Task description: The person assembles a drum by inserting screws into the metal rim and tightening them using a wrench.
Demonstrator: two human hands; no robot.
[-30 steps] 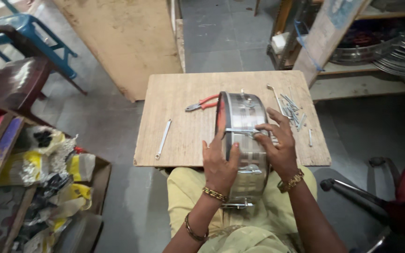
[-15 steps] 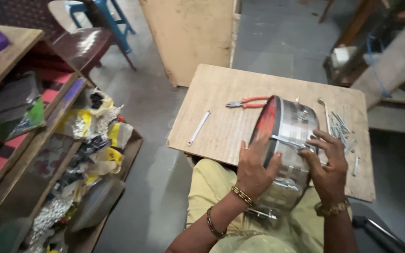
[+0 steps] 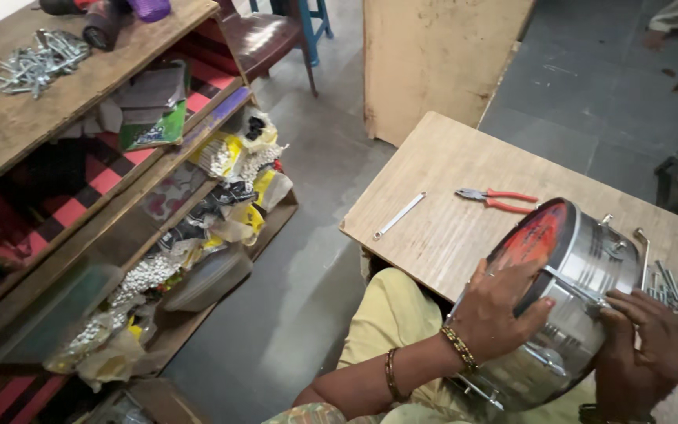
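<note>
Lying tilted, red head up-left, the steel drum (image 3: 566, 298) is clamped by left hand (image 3: 500, 306) and right hand (image 3: 643, 345).

A small workshop, seen from above. A bare wooden bench (image 3: 449, 196) carries hand tools: red-handled pliers (image 3: 497, 199), a thin spanner (image 3: 399, 215) and a heap of long metal bolts (image 3: 671, 288) at its right edge. A steel drum shell (image 3: 570, 298) with a red head leans at the bench's near edge. On the left stands a rough wooden shelf (image 3: 9, 133) with a pile of screws (image 3: 34, 64) on top, and lower levels crammed with plastic bags of small parts (image 3: 221, 196) and a shallow bowl (image 3: 205, 279). The floor (image 3: 308, 259) is plain grey concrete. A plywood sheet (image 3: 433, 55) stands upright behind the bench.
</note>
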